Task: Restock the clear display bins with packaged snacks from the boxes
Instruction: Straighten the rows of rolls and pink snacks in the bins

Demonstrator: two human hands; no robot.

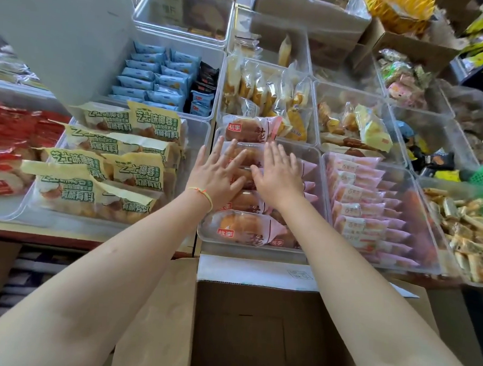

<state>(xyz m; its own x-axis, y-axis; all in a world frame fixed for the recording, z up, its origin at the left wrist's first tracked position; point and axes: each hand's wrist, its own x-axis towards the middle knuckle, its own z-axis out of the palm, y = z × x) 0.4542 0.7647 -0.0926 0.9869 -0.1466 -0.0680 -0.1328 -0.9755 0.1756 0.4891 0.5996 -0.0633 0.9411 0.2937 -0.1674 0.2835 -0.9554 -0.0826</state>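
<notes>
Grip: both hands flat and spread, nothing actually held, fingers straight and pressing down on the bread packs
Left hand (215,175): palm down on the left side of the row, thin cord bracelet (203,194) on the wrist
Right hand (277,176): palm down just beside the left one, fingertips reaching toward the back pack
Bread packs (243,228): clear wrappers with pink ends and a red label, lined up front to back, pretty much filling the bin
Clear bin (319,165): middle of the front row, right above the open cardboard box (253,333)
Left neighbour: bin of yellow-green packs (139,171), piled kinda messy
Right neighbour: bin of small pink packs (369,207), stacked neatly
Behind: blue packs (150,78) in one bin, yellow pastry packs (268,96) in another
Far left: red packs (11,132)
</notes>
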